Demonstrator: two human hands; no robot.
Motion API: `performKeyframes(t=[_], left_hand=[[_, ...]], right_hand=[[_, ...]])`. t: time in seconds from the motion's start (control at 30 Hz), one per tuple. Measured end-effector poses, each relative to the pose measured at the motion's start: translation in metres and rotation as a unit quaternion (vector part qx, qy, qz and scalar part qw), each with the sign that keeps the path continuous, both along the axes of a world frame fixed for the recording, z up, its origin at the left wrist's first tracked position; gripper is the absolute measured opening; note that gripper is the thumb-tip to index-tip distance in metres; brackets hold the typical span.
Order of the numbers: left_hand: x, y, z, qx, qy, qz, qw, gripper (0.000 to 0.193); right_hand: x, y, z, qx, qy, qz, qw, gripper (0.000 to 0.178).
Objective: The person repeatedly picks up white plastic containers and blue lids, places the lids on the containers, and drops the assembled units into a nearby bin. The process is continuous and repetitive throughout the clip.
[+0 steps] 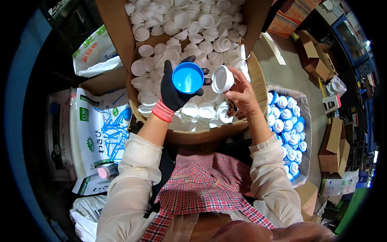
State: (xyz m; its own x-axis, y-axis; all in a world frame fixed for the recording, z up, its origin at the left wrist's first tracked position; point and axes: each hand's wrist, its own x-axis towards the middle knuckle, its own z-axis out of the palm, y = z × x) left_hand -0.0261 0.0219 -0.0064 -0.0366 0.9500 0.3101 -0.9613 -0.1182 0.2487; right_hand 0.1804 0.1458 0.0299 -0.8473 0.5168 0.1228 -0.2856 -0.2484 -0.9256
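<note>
My left hand (pixel 174 92), in a black glove with a pink cuff, holds a round blue cap (pixel 188 78) with its hollow side facing up. My bare right hand (pixel 241 94) grips a white round insert (pixel 222 79) just to the right of the blue cap, a small gap between the two. Both hands hover over a big cardboard box (pixel 209 135) filled with several loose white inserts (pixel 189 44).
A clear bag (pixel 303 121) of several assembled blue-and-white caps sits at my right. Printed white sacks (pixel 98 129) and a small pink-capped bottle (pixel 107 171) lie at my left. Cardboard boxes (pixel 334 149) stand on the floor to the right. My checked apron is below.
</note>
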Motion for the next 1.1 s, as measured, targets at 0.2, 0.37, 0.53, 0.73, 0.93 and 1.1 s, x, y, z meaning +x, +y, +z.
performKeyframes(t=[0.2,0.37,0.53,0.73,0.93,1.1], left_hand=[[0.014,-0.002,-0.003,-0.057,0.046,0.029,0.997,0.078],[0.017,-0.003,0.001,-0.083,0.079,0.056,0.992,0.077],[0.025,0.000,0.004,-0.091,0.116,0.071,0.987,0.076],[0.030,0.007,-0.025,-0.094,0.401,0.210,0.887,0.054],[0.035,0.017,-0.048,-0.062,0.519,0.353,0.776,0.065],[0.033,0.004,-0.026,-0.009,0.650,0.426,0.629,0.067]], right_hand=[[-0.004,-0.004,-0.005,0.037,-0.146,0.011,0.988,0.061],[-0.004,-0.015,-0.007,0.279,-0.075,-0.042,0.956,0.075],[0.003,-0.025,0.019,0.395,-0.077,-0.173,0.899,0.069],[-0.008,-0.044,0.026,0.567,-0.089,-0.133,0.808,0.061],[-0.006,-0.044,0.026,0.583,-0.123,-0.125,0.794,0.062],[-0.008,-0.045,0.025,0.588,-0.125,-0.125,0.789,0.064]])
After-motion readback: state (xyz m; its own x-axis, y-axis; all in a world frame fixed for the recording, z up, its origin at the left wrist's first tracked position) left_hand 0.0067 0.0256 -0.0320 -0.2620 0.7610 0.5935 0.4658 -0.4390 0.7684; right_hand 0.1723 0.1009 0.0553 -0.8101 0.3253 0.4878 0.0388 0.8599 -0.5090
